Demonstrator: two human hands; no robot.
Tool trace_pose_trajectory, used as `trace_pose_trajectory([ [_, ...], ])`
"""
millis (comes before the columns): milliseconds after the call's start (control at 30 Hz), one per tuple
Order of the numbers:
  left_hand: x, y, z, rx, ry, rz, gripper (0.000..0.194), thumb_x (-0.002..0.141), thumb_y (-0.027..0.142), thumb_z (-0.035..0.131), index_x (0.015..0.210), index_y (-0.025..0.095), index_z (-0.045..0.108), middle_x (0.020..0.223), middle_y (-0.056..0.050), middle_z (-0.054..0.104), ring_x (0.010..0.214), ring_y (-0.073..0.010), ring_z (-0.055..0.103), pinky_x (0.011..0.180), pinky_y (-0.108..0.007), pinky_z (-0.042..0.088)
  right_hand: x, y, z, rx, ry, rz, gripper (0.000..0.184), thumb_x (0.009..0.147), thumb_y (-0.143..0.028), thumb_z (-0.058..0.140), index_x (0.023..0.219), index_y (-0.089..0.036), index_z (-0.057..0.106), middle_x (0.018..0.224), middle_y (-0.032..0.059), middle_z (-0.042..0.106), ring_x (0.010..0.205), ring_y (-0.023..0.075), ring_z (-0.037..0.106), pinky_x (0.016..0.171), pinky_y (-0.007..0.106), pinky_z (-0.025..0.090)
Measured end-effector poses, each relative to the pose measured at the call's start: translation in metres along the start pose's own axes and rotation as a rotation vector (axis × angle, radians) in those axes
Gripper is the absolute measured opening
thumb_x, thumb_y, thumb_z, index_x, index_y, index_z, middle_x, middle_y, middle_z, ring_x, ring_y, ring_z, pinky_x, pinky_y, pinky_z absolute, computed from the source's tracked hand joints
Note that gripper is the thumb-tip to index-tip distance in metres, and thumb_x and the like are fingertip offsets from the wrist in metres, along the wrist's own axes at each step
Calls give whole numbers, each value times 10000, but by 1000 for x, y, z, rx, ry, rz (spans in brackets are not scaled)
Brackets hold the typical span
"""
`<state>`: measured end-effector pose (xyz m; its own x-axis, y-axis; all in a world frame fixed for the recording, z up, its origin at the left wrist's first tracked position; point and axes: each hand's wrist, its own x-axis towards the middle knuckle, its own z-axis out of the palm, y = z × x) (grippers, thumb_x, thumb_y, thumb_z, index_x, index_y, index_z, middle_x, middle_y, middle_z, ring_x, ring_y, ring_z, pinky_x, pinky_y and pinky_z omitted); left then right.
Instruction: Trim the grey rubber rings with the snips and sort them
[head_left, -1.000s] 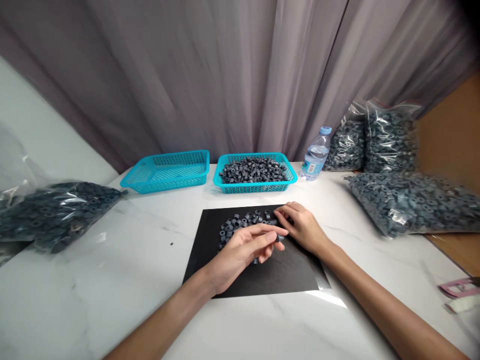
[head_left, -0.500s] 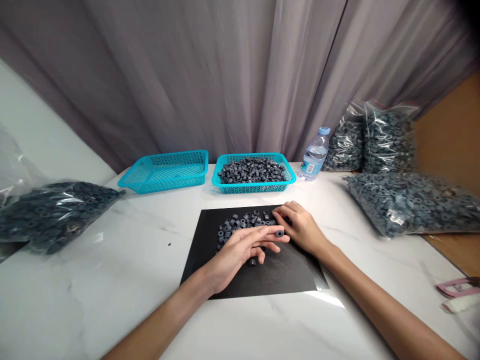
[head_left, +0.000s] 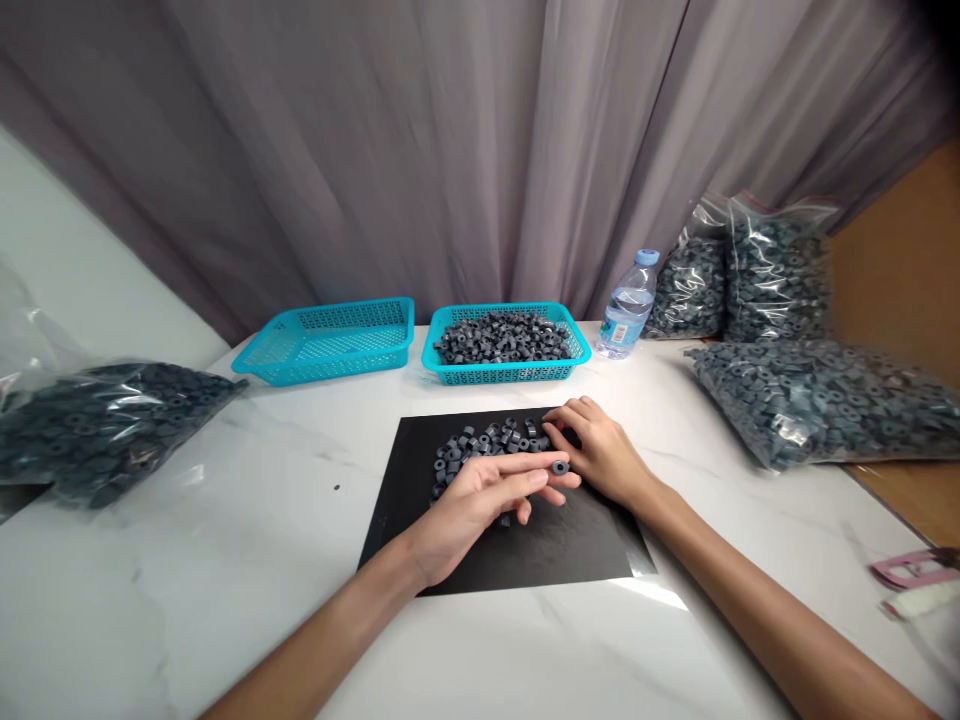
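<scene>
Left hand [head_left: 480, 490]: holds 1 grey ring [head_left: 560, 467]
Right hand [head_left: 600, 450]: curled, hold unclear
Grey ring: may slip, its hold looking shallow

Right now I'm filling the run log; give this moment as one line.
left hand: holds grey ring; right hand: by loose rings on black sheet; right blue basket: holds rings

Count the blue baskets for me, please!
2. The left basket stands near the curtain; the right basket, beside the water bottle, holds grey rings. No others show.
</scene>
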<state>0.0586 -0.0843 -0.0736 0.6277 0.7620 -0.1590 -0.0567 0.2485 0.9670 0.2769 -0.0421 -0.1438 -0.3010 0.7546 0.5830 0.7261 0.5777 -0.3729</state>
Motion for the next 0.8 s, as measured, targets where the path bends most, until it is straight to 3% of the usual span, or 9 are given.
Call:
trace_pose_trajectory([
  [800, 2, -2, 0, 26, 53, 35, 267, 875, 342, 774, 1090, 186, 793, 972, -91, 786, 794, -124, 624, 609, -201, 372, -1, 3, -1, 0, -27, -5, 129, 1014, -259, 524, 1005, -201, 639, 962, 80, 629, 926, 238, 576, 826, 401, 513],
])
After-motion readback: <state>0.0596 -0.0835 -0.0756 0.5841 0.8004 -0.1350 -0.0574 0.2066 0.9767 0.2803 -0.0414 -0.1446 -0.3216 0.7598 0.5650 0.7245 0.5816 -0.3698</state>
